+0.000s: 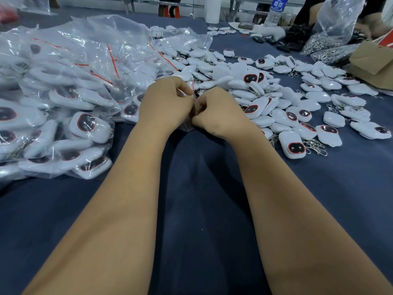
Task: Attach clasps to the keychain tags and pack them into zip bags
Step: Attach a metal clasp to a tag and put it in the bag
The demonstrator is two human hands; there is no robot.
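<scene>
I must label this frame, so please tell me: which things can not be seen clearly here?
- Head view: the zip bag is mostly hidden behind the left hand and right hand; its content is unclear.
- Water bottle: top cut by the edge.
- Clasps bag: pieces too small.

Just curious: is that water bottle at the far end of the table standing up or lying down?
Upright. The water bottle stands with its blue label level, though its cap is cut off by the picture's top edge.

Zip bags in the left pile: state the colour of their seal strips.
Red seal strips on clear zip bags, best seen in the head view.
</scene>
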